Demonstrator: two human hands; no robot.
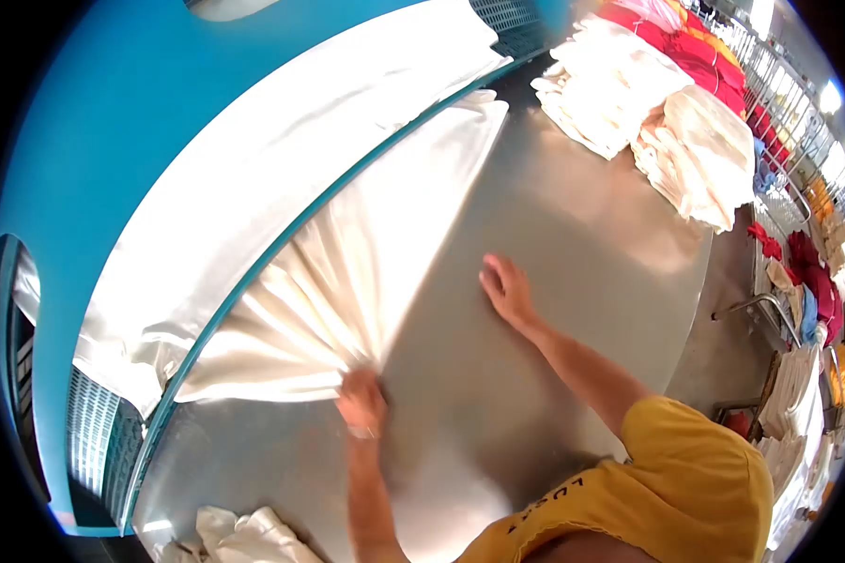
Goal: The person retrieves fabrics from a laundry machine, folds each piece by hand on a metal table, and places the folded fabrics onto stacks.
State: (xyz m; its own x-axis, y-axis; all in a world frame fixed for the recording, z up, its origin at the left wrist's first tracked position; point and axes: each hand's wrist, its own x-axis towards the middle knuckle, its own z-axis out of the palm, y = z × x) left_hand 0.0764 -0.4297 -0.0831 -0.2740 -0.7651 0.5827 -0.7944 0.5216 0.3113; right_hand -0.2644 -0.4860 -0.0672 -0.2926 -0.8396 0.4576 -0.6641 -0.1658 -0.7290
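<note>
I have the left grip [361, 402] closed on the bunched near edge of the white cloth [377, 235], which fans across the metal tabletop [587, 267] to the blue machine [103, 178]; the right grip [509, 293], loosely spread and holding nothing, is right of the cloth, and from here I cannot tell whether it touches the tabletop

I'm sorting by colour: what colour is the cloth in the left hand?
The cloth is creamy white, best seen in the head view.
</note>
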